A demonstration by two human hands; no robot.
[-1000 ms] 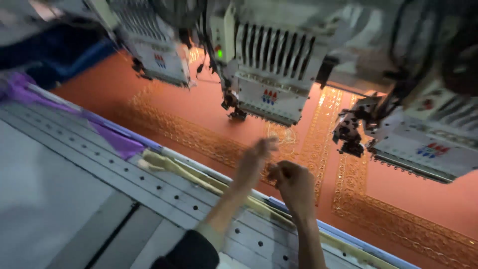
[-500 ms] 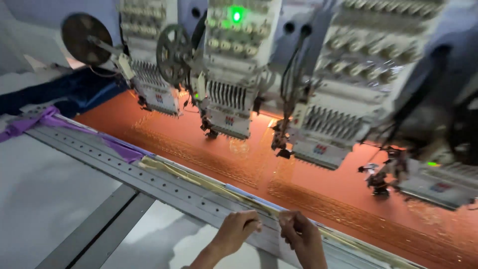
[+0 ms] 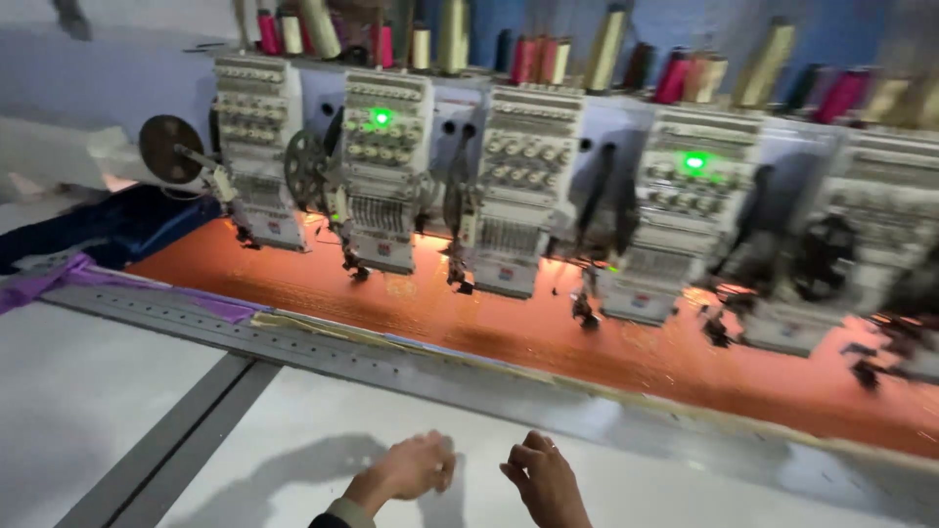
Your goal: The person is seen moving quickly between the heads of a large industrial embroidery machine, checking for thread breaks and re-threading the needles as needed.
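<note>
Both hands pulled back off the frame edge since a second ago; they were up at the fabric border, now they hover low over the plain white counter [image 3: 117,391]. Left hand [image 3: 416,467] loosely curled, fingers half closed, holding nothing. Right hand [image 3: 545,479] also half open, fingers bent, empty. Neither touches the counter as far as I can see; shadows sit just under them.

View has tilted up too, so more of the machine shows than before.

Beyond the hands: long grey perforated metal frame rail [image 3: 323,354] running diagonally, a pale yellowish backing strip along its far edge. A strip of purple cloth [image 3: 59,282] lies over the rail's left end.

Past the rail, the stretched orange fabric sheet [image 3: 548,337] lies flat under the heads, well apart from my hands now.

Farthest: the row of white multi-needle embroidery heads [image 3: 381,176], two green indicator lights lit, coloured thread cones [image 3: 606,44] on top. Right side blurred, can't tell detail.
</note>
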